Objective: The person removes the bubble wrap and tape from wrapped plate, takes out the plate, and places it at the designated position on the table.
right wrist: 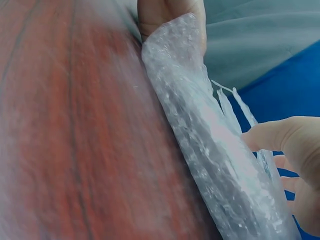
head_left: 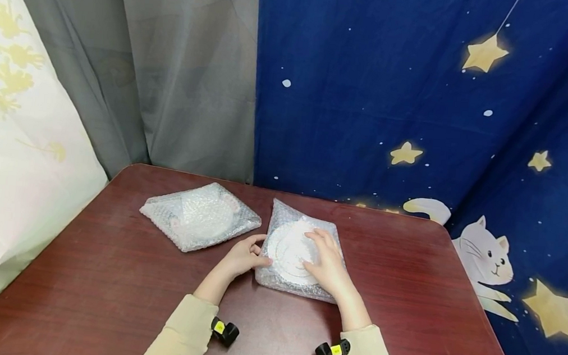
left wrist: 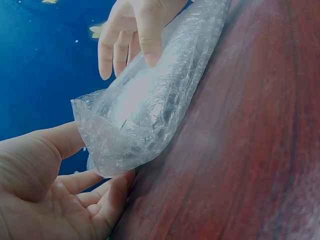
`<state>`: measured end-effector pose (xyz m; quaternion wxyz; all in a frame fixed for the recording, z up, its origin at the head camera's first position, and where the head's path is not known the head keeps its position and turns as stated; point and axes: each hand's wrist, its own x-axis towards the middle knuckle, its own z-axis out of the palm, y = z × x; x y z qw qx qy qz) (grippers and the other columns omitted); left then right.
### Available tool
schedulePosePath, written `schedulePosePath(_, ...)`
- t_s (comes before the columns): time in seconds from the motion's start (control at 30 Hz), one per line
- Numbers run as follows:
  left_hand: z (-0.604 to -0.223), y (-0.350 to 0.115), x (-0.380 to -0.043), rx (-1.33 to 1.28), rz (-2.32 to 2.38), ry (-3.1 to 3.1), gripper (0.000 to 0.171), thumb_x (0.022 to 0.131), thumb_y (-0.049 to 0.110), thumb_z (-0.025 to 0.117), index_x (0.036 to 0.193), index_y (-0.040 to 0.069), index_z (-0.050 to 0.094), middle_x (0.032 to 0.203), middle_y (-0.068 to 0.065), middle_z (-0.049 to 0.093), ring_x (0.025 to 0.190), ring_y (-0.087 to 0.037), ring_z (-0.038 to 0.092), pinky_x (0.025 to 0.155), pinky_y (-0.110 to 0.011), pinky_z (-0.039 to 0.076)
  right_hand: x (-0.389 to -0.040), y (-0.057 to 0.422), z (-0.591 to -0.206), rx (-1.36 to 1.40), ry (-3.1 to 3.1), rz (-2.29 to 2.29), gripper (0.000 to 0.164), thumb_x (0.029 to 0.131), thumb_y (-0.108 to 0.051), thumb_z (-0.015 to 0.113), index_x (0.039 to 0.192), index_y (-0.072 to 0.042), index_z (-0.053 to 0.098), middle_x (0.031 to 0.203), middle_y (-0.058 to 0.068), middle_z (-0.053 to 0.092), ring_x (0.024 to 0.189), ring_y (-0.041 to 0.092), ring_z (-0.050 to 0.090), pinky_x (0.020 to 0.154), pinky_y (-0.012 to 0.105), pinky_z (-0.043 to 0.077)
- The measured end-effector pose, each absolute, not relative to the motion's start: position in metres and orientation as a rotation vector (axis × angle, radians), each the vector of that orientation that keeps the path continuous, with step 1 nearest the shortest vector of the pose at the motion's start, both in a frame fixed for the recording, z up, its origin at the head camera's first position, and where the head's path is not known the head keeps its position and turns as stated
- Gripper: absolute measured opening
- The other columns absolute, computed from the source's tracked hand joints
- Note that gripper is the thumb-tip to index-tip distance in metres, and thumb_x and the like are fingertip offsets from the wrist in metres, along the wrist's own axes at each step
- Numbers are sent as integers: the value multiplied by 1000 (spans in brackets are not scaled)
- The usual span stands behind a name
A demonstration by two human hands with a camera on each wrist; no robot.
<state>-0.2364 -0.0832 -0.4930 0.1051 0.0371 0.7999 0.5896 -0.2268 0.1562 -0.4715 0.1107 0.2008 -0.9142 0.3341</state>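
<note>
A bubble-wrap bag [head_left: 275, 282] with a white plate [head_left: 282, 250] inside lies on the table in the head view. My left hand [head_left: 242, 257] grips the bag's left edge. In the left wrist view, the thumb of that left hand [left wrist: 45, 185] is over the bag's edge and the other fingers are under it. My right hand [head_left: 329, 263] rests over the bag's right part with its fingers spread and loosely bent. The right wrist view shows the thumb of the right hand [right wrist: 295, 145] at the top face of the bubble wrap [right wrist: 200, 120].
To the left on the table lies a second bubble-wrap package [head_left: 204, 215] with a white round thing inside. The dark red wooden table [head_left: 420, 302] has rounded far corners. Behind it hang a grey curtain [head_left: 196, 79] and a blue starry curtain [head_left: 350, 121].
</note>
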Motion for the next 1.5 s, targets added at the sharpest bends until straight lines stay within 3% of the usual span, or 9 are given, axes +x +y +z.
schedulePosePath(0.33, -492, -84, -236, 108, 1714, 2356, 71, 75, 9, 79, 138, 1, 48, 78, -4, 58, 63, -12, 49, 59, -26, 42, -227, 169, -467, 568, -2603, 1092, 57, 75, -1, 76, 128, -10, 56, 139, 16, 44, 129, 34, 37, 102, 55, 33)
schedulePosePath(0.77, -493, -85, -237, 113, 1748, 2326, 71, 75, 8, 78, 138, 1, 47, 75, -3, 58, 58, -10, 48, 57, -25, 41, -231, 189, -463, 588, -2420, 1142, 41, 75, 9, 72, 109, -9, 59, 132, 18, 47, 120, 35, 48, 95, 52, 40)
schedulePosePath(1.2, -494, -86, -237, 113, 1790, 2291, 70, 76, 4, 77, 139, -1, 46, 73, -3, 56, 56, -10, 47, 57, -25, 41, -231, 207, -460, 417, -2316, 1226, 27, 77, 15, 66, 89, -6, 54, 121, 18, 49, 107, 29, 51, 81, 52, 46)
schedulePosePath(1.3, -494, -86, -237, 115, 1814, 2278, 71, 76, 3, 77, 139, -2, 45, 72, -3, 56, 56, -10, 46, 56, -25, 40, -231, 209, -460, 379, -2289, 1220, 27, 76, 17, 64, 83, -5, 51, 117, 18, 49, 106, 28, 53, 80, 45, 48)
schedulePosePath(1.5, -493, -88, -237, 108, 1856, 2245, 71, 76, 2, 76, 140, -1, 44, 71, -4, 57, 57, -10, 45, 57, -25, 41, -232, 219, -459, 324, -2201, 1200, 25, 73, 19, 60, 79, -2, 49, 111, 19, 49, 108, 33, 56, 74, 19, 48)
